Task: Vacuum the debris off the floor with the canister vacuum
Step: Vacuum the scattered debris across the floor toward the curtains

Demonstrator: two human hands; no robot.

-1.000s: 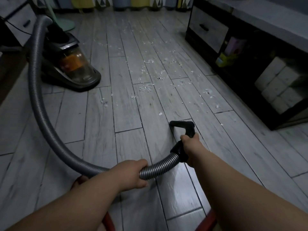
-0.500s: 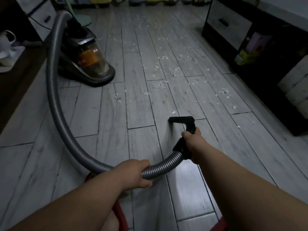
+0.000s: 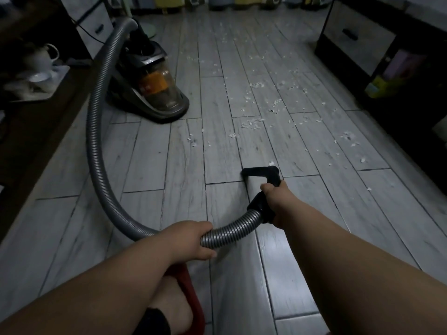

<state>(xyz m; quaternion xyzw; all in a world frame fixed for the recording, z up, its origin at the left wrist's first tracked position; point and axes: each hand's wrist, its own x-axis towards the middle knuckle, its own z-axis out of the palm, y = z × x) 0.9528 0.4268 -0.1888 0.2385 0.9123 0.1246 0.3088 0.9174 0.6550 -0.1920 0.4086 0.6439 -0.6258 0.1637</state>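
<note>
Head view: we grip the ribbed grey flexible hose (image 3: 227,234) with our left hand (image 3: 187,239); our right hand (image 3: 278,200) clasps the black plastic nozzle handle (image 3: 262,176), white scattered debris (image 3: 252,123) beyond.

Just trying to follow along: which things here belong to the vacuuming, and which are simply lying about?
In the job: canister vacuum, grey ribbed hose gripped by the left hand, black nozzle gripped by the right hand, white debris on the floor.
Lying about: white teapot on a tray, drawer cabinet.

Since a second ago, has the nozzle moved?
Yes, the nozzle slid left: the white scrap, earlier past its left end, now sits by its right end.
</note>
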